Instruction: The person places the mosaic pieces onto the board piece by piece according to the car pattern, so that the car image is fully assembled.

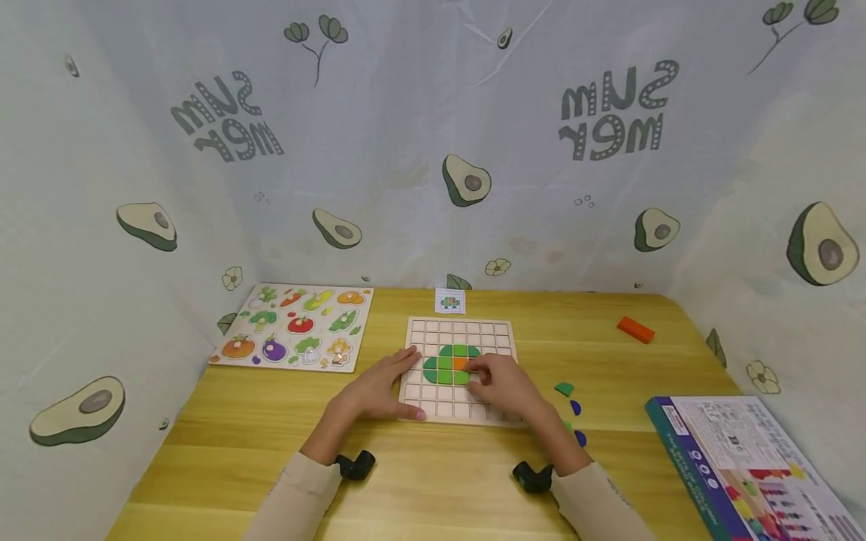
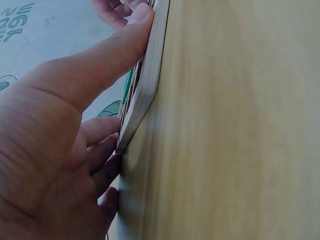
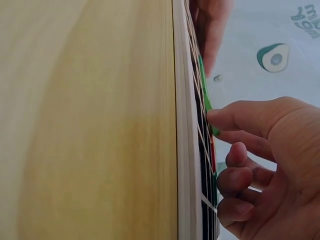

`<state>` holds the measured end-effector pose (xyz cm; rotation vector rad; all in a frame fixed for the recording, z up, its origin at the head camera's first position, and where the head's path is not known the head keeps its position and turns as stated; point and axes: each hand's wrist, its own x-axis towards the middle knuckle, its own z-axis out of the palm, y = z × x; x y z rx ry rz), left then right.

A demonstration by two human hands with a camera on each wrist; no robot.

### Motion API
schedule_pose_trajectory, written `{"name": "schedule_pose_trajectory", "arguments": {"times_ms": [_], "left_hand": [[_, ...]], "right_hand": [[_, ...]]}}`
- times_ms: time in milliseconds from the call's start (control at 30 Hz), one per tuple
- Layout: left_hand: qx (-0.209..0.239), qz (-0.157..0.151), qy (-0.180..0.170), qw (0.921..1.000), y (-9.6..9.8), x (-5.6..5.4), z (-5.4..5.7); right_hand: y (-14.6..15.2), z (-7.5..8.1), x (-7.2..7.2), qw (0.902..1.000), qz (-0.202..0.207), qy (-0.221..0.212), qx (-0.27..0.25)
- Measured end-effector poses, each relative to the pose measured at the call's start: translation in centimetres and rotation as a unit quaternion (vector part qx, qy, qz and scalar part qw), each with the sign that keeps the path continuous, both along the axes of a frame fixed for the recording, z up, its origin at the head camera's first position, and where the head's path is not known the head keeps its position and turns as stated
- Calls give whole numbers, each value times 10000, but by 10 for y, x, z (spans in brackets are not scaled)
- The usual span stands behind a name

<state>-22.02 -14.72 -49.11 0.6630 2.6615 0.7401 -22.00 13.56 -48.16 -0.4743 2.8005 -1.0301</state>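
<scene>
Orange square tile [image 1: 460,364] on pale wooden grid board [image 1: 446,327], just left of nearer, bent-fingered right hand [image 1: 502,383] (cannot tell whether grasping); farther from outspread left hand [image 1: 382,387] at board's edge.

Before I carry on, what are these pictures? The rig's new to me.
No machine here: a person works bare-handed. The wide picture comes from a head-worn camera, the close-ups from one on each wrist. On the yellow-brown wooden table lie a vegetable puzzle board, a small white printed card, an orange-red block, a colourful printed box and loose green and blue pieces. The left hand touches a square pale wooden grid board; the right hand is at its green tiles and orange square; whether it pinches one is unclear.
</scene>
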Motion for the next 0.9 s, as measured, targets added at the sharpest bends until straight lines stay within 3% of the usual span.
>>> {"name": "schedule_pose_trajectory", "arguments": {"times_ms": [900], "left_hand": [[32,7,-15,10000,0,1,-1]], "right_hand": [[13,-2,0,9995,-24,-88,-297]]}}
